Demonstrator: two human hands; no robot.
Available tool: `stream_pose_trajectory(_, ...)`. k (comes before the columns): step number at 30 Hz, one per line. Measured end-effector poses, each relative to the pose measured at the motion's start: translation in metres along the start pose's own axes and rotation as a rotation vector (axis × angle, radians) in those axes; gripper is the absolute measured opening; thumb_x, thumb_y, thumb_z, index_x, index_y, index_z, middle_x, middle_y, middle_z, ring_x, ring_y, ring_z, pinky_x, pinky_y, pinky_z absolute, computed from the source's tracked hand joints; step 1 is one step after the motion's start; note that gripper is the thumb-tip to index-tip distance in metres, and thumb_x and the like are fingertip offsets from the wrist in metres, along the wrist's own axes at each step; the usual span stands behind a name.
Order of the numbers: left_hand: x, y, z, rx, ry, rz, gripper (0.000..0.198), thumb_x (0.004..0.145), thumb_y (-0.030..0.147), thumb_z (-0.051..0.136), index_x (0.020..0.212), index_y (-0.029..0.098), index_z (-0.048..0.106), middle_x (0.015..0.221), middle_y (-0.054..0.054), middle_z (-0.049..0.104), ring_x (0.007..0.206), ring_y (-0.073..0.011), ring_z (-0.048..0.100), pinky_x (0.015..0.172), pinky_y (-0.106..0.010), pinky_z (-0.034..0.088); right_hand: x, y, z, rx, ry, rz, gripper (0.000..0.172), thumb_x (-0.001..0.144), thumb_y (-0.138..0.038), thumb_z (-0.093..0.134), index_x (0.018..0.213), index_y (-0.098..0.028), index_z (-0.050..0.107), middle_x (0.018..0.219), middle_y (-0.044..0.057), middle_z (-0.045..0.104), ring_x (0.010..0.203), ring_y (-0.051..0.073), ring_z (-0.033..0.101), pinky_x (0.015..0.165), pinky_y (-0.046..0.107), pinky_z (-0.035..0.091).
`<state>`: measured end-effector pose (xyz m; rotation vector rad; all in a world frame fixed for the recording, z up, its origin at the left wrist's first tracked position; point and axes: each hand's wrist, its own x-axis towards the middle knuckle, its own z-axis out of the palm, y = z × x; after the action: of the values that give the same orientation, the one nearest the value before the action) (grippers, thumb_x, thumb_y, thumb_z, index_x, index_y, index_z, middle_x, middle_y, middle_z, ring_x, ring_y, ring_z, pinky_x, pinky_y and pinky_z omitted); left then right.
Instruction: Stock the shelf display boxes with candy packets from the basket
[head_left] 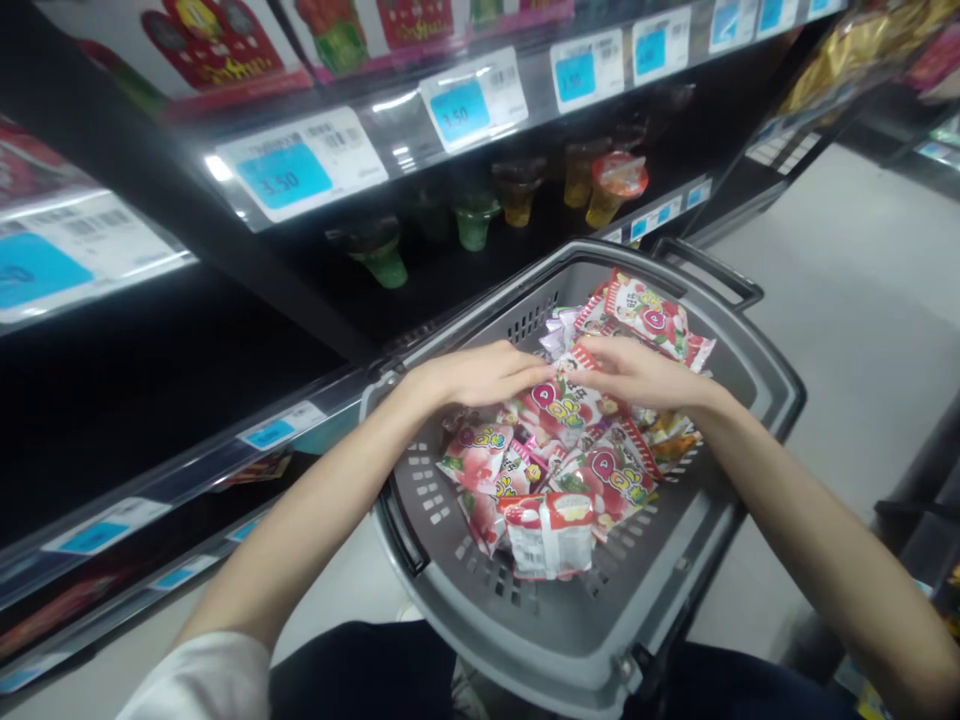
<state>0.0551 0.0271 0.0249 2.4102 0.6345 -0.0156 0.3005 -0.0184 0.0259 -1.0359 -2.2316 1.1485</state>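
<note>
A grey plastic shopping basket [465, 610] stands in front of me, holding several red-and-white candy packets with pink fruit pictures. My left hand [487, 374] reaches in from the left, thumb and fingers closed at the upper left edge of one candy packet [562, 402] in the middle of the pile. From the right, my right hand [641, 372] grips the same packet near its striped top corner. Some fingertips are hidden by the packet. A white-banded packet [551, 535] lies nearest to me, and another packet [651, 315] sits at the far end of the basket.
Dark store shelves with blue price tags [465, 108] run along the left, close to the basket. Jelly cups, including one with a red lid [619, 180], stand on a lower shelf. The basket's black handle [720, 275] sticks out over the pale floor [847, 290].
</note>
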Motion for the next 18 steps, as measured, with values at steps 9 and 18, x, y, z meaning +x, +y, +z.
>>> stream_pose_trajectory(9,-0.002,0.0,0.001,-0.107,0.194,0.004,0.047,0.083,0.049,0.074,0.116,0.018,0.061,0.098,-0.002,0.073,0.083,-0.0177,0.065,0.077,-0.027,0.045,0.003,-0.008,0.007,0.298,0.463,0.218,0.045,0.081,-0.065,0.073,0.086,-0.021,0.063,0.074,0.001,0.061,0.069,0.015,0.057,0.059,0.027,0.044)
stream_pose_trajectory(18,-0.002,0.009,0.0,-0.456,0.573,-0.042,0.047,0.075,0.04,0.083,0.106,0.015,0.059,0.109,-0.007,0.071,0.099,-0.0221,0.068,0.086,-0.033,0.053,0.006,-0.002,-0.006,0.738,0.658,0.338,0.058,0.088,-0.073,0.052,0.112,-0.022,0.062,0.111,0.014,0.074,0.1,0.029,0.071,0.08,0.043,0.059)
